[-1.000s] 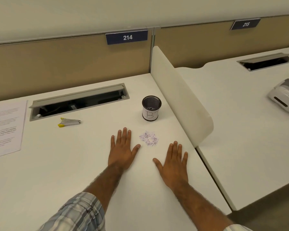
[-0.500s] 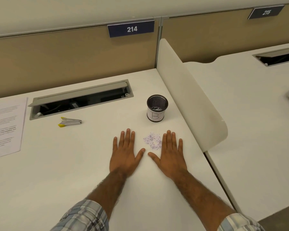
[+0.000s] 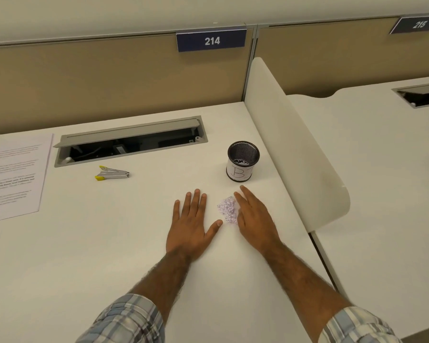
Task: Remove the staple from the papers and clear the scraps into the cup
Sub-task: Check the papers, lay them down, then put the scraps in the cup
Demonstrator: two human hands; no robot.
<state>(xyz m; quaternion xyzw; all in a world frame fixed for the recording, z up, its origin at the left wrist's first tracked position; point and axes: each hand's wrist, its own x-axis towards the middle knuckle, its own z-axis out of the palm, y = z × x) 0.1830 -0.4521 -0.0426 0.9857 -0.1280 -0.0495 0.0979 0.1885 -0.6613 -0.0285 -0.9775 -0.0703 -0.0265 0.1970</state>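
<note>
**Loose scraps (image 3: 227, 209) on desk (image 3: 109, 256), near cup (image 3: 242, 164)**

Head view: left hand (image 3: 191, 229) flat on desk, fingers straight. Right hand (image 3: 254, 219) uncurled too, its inner edge touching the scraps. Papers (image 3: 13, 177) far left; staple remover (image 3: 113, 173) beside them.

Two bare hands are in view: one left hand (image 3: 191, 226) and one right hand (image 3: 255, 219). There are two blue-and-grey plaid sleeves, one (image 3: 126, 320) on each arm (image 3: 357, 325).

On the desk:
- One black wire-mesh cup with a white paper label (image 3: 243, 162).
- One small heap of pale paper scraps (image 3: 227, 209).
- One silver metal staple remover with yellow tips (image 3: 113, 174).
- One stack of printed white papers (image 3: 13, 177), possibly more than a single sheet.

There are two grey cable hatches (image 3: 126, 131) (image 3: 421, 94), two dark number plates (image 3: 211, 40) (image 3: 419, 24) and two white desks (image 3: 84, 243) (image 3: 382, 169). One white rounded divider panel (image 3: 295, 144) is also in view.
</note>
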